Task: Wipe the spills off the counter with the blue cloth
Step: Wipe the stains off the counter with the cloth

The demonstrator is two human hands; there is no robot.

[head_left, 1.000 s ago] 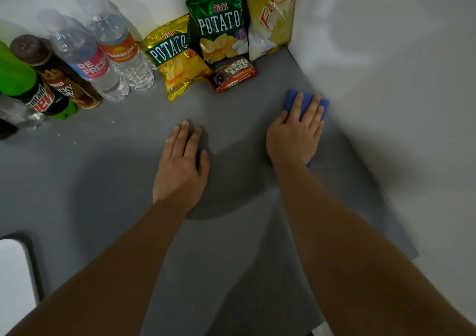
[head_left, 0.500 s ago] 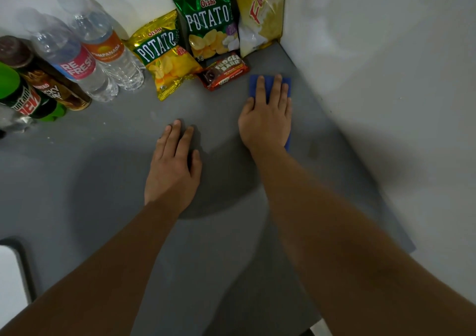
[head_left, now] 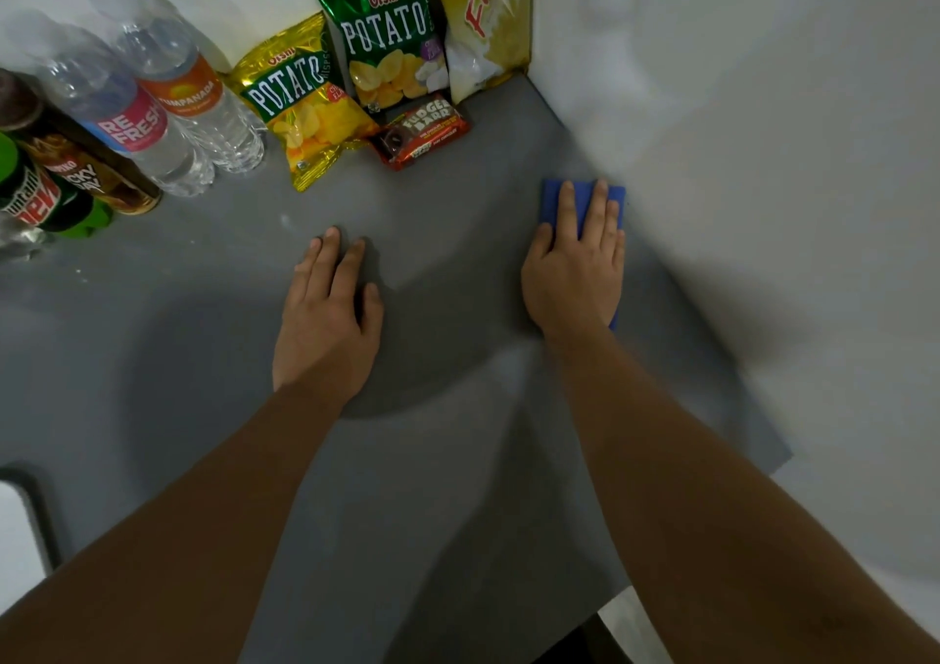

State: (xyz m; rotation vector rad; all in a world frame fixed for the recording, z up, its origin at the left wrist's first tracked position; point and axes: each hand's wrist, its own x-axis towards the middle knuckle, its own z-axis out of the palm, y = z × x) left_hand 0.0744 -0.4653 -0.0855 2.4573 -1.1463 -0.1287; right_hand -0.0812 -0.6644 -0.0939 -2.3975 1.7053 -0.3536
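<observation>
The blue cloth (head_left: 552,203) lies flat on the grey counter (head_left: 458,460), close to the white right wall. My right hand (head_left: 575,271) presses down on the blue cloth with its fingers spread, covering most of it. Only the cloth's far edge and a sliver at its right side show. My left hand (head_left: 328,317) rests palm down on the bare counter to the left, holding nothing. Small pale specks (head_left: 285,221) of spill sit on the counter beyond my left hand.
Along the back wall stand two water bottles (head_left: 168,98), dark drink bottles (head_left: 61,175), two potato chip bags (head_left: 305,103), a gold snack bag (head_left: 483,22) and a fudge bar (head_left: 424,134). The white wall (head_left: 763,205) bounds the counter on the right. A sink edge (head_left: 30,511) shows at lower left.
My right hand slid the blue cloth left toward the fudge bar, then back right toward the wall. My left hand stayed planted on the counter.
</observation>
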